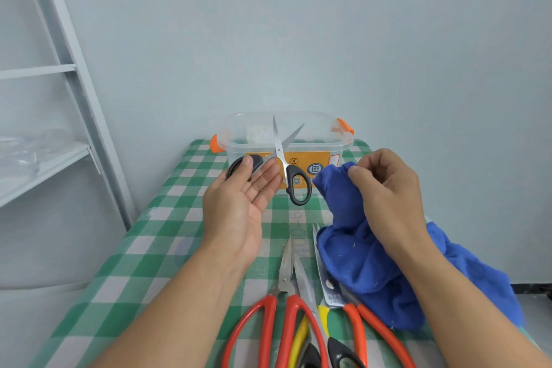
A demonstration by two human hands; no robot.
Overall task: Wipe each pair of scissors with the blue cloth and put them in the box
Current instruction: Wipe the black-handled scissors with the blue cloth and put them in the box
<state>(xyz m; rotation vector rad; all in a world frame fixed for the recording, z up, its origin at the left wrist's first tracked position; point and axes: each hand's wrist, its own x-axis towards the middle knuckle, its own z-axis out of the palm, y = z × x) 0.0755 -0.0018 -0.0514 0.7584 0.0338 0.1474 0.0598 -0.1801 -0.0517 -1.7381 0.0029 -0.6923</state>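
head view:
left hand (239, 203): palm up, fingers spread apart; thumb through one black loop of the black-handled scissors (283, 164), loop lying on the fingers. Grip loose, not clamped.
black-handled scissors: blades apart in a V, tips up in front of the box (286, 143); second loop hangs free below.
right hand (388, 188): fingers pinched together on a top fold of the blue cloth (358, 254), lifting it.
blue cloth: bunched, lower part draped on the worktop (149, 263) at right, lying over the blades of the orange-handled shears (355, 317).
box: clear plastic, orange clips (346, 125) on both ends, orange label on front, lid off, at far end of worktop.
red-handled scissors (283, 308): flat on worktop near edge, blades pointing away.
yellow/black scissors (316, 331): lying across the red pair, touching.
worktop: green-white check cover.
shelf rack (44, 98): grey, left of worktop.
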